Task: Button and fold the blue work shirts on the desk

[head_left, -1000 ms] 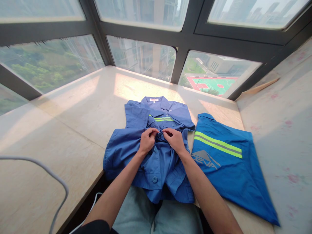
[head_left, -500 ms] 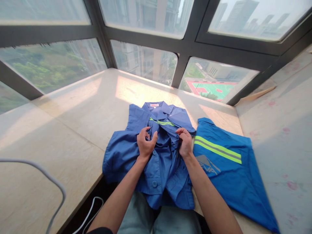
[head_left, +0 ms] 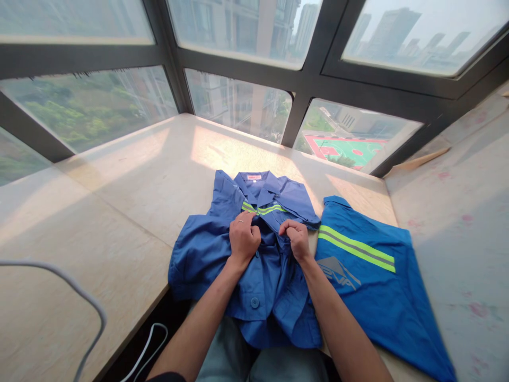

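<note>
A blue work jacket [head_left: 254,276] with yellow-green reflective stripes lies front up before me, its collar toward the window and its hem hanging over the sill's edge. My left hand [head_left: 244,236], fingers curled downward, grips the front placket just below the stripe. Closed as well, my right hand [head_left: 295,237] pinches the cloth of the opposite front panel. The fingertips of both hands are partly hidden in the folds. A large button [head_left: 254,302] shows on the lower placket.
To the right lies a folded brighter blue garment [head_left: 374,286] with a reflective stripe and grey logo. A white cable [head_left: 87,294] loops over the left side of the stone sill [head_left: 119,212]. Window frames [head_left: 302,101] rise behind, and a patterned wall [head_left: 461,239] bounds the right.
My left hand has turned over and closed on the jacket front. The right fingers have curled in, shifting slightly left. The chest stripe now lies flatter and shows more fully.
</note>
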`<state>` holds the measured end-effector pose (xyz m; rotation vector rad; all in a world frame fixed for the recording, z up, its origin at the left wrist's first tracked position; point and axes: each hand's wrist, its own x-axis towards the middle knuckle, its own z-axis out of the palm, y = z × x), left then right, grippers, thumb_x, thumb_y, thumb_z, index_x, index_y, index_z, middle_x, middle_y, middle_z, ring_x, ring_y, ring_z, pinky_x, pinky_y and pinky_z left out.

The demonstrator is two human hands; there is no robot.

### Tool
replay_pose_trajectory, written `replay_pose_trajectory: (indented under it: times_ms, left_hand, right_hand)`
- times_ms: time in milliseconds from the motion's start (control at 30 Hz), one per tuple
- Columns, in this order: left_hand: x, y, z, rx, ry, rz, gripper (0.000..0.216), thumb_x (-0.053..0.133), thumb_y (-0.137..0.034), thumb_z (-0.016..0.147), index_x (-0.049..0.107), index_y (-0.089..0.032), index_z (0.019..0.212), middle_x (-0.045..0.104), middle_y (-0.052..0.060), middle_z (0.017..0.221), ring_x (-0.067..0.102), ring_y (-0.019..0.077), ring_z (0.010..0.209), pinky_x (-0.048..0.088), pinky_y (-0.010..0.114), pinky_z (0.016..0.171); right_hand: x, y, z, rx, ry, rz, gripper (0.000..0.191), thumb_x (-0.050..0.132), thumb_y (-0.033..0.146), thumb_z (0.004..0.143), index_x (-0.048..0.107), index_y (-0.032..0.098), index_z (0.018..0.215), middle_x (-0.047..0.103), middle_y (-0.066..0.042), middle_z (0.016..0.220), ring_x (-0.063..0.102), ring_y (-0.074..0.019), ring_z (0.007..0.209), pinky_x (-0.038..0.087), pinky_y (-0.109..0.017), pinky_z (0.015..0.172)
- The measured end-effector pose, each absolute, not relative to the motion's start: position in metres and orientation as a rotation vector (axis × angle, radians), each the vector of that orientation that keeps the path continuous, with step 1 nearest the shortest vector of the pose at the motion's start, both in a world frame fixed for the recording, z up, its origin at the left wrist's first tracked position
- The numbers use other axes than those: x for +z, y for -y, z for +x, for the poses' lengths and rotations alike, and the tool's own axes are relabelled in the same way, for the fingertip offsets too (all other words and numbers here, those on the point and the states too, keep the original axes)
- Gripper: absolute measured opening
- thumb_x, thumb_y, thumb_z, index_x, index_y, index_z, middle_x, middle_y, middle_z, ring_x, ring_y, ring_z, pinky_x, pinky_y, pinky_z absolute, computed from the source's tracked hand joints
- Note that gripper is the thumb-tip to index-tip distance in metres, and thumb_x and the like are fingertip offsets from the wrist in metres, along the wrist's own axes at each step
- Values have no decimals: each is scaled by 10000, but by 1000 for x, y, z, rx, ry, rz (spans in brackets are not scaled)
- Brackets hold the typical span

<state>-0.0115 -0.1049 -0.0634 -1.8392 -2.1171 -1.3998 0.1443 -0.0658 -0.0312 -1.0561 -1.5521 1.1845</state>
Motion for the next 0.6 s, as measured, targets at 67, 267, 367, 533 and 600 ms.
replay_pose_trajectory:
  times_ms: [67, 267, 367, 533, 600]
  left_hand:
    - [-63, 104, -11, -1366, 2190, -1797, 306, 568, -160, 801, 675, -166, 1087, 710, 124, 1064, 606, 291, 1071, 454, 404, 906]
    - [-62, 99, -10, -1181, 2266, -1811, 320, 624, -196, 792, 692, -171, 1104, 702, 133, 1022, 559, 306, 1011, 429, 401, 866]
    - [-61, 97, -12, -1241, 2287, -1782, 269, 609, -187, 808, 714, -175, 1055, 703, 114, 939, 561, 289, 951, 425, 391, 844]
    - [-62, 99, -17, -1361, 2262, -1810, 206, 602, -182, 828, 707, -169, 1004, 686, 81, 856, 553, 260, 879, 428, 371, 823]
    - [-63, 100, -18, -1356, 2253, -1833, 168, 593, -189, 840, 691, -175, 976, 685, 84, 895, 549, 258, 894, 428, 372, 829]
  right_hand:
    - [-30, 67, 143, 1153, 1714, -1057, 222, 417, 247, 649, 596, 218, 520, 504, 5, 497, 420, -148, 494, 328, -276, 512]
    - [-26, 73, 138, 792, 2125, -1107, 242, 451, 200, 793, 693, 211, 779, 663, -22, 697, 588, -186, 662, 446, -295, 672]
    - [-15, 81, 133, 529, 2172, -1071, 212, 510, 243, 865, 696, 198, 957, 689, -66, 830, 611, -225, 797, 470, -335, 778]
    - [5, 87, 116, 366, 2330, -866, 293, 596, 238, 876, 642, 204, 1163, 666, -113, 1164, 571, -279, 1110, 427, -418, 983]
    - [6, 83, 108, 397, 2422, -857, 360, 597, 190, 858, 618, 212, 1216, 656, -108, 1213, 569, -277, 1138, 429, -423, 997]
